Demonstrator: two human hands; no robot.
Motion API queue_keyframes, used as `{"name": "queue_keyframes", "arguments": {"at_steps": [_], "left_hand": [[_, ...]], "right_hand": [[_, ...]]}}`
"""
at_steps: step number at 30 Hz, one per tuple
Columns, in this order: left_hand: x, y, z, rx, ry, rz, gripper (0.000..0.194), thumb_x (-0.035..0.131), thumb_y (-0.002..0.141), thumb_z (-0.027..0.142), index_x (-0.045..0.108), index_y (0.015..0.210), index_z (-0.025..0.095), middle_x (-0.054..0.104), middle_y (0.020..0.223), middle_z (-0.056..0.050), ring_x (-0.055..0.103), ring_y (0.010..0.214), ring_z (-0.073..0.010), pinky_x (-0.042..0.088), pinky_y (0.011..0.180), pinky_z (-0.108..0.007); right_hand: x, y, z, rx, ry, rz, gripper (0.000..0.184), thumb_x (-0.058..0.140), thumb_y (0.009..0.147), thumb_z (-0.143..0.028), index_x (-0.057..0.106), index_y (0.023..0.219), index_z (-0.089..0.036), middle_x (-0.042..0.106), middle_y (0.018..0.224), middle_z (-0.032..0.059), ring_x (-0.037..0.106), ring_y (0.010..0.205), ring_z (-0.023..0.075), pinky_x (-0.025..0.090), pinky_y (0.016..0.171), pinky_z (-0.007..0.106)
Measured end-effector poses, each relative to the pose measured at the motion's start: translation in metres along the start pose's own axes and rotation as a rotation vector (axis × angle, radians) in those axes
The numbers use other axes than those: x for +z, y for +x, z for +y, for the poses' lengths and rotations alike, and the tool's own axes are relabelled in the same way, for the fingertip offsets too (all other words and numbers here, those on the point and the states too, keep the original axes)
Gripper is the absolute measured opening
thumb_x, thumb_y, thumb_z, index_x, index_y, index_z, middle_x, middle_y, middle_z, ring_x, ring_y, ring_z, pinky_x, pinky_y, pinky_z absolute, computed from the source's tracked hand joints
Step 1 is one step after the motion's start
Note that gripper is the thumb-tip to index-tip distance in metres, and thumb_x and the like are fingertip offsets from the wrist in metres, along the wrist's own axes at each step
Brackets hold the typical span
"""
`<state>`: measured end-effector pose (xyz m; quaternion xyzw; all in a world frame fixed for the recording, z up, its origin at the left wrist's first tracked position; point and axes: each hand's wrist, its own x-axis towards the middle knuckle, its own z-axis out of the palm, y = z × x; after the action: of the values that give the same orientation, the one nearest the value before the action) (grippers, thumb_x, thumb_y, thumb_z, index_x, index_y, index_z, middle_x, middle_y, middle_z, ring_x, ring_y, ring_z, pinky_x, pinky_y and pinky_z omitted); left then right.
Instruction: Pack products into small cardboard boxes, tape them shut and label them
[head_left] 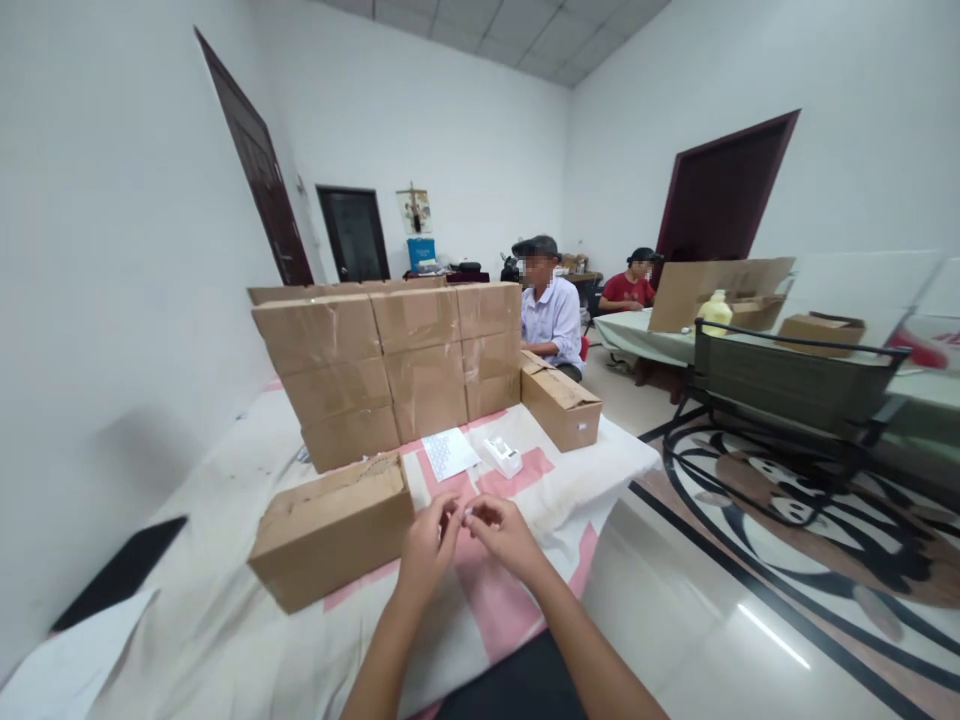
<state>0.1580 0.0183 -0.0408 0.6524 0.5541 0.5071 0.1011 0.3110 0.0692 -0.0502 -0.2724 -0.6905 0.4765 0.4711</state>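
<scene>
My left hand (pixel 433 535) and my right hand (pixel 496 530) meet above the near part of the cloth-covered table (pixel 495 605). The fingertips of both are pinched around a tiny whitish piece (pixel 466 513), too small to name. Just beyond the hands lies a sheet of paper or labels (pixel 448 454) with rows of bluish marks. To the right of it sits a small white box-like item (pixel 502 456) with a dark patch on it. A long cardboard box (pixel 330 535) stands close to the left of my left hand.
Stacked, taped cardboard boxes (pixel 420 365) form a wall at the back of the table. Another box (pixel 561 402) stands at the right edge. A person (pixel 553 310) sits behind it; another person (pixel 630 290) sits farther off. A folding chair (pixel 795 380) stands at right.
</scene>
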Motion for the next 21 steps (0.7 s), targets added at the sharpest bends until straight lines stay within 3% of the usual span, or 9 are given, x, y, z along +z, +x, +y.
{"name": "queue_keyframes", "arguments": {"at_steps": [5,9,15,21], "left_hand": [[-0.007,-0.004,-0.009,-0.037,0.015,-0.010,0.040,0.050,0.095,0.054,0.066,0.110,0.021,0.072,0.086,-0.004,0.065,0.069,-0.0186,0.050,0.067,-0.029],[-0.013,-0.008,-0.014,-0.058,-0.027,-0.100,0.039,0.054,0.093,0.057,0.068,0.103,0.022,0.071,0.088,-0.004,0.062,0.071,-0.0181,0.048,0.070,-0.029],[-0.009,-0.008,-0.009,-0.228,-0.298,-0.104,0.045,0.056,0.089,0.062,0.065,0.103,0.020,0.068,0.076,-0.003,0.064,0.071,-0.0200,0.049,0.066,-0.029],[-0.008,-0.007,0.000,-0.270,-0.458,-0.091,0.044,0.070,0.080,0.056,0.064,0.103,0.019,0.066,0.074,-0.001,0.061,0.065,-0.0166,0.047,0.058,-0.026]], "right_hand": [[0.008,0.006,0.007,-0.042,0.034,0.044,0.005,0.064,0.083,-0.018,0.067,0.080,-0.018,0.065,0.075,-0.0001,0.060,0.068,0.0134,0.044,0.064,0.025],[0.013,0.000,0.009,-0.099,0.025,0.095,0.010,0.062,0.084,-0.015,0.071,0.084,-0.019,0.068,0.078,0.0006,0.060,0.068,0.0131,0.045,0.064,0.025],[0.018,-0.007,0.003,-0.273,-0.033,0.122,0.016,0.062,0.086,-0.013,0.076,0.084,-0.020,0.070,0.081,0.0030,0.062,0.068,0.0131,0.046,0.064,0.025],[0.021,-0.009,-0.001,-0.339,-0.043,0.149,0.023,0.060,0.082,-0.007,0.077,0.089,-0.021,0.073,0.084,0.0050,0.067,0.075,0.0157,0.050,0.068,0.026]]}}
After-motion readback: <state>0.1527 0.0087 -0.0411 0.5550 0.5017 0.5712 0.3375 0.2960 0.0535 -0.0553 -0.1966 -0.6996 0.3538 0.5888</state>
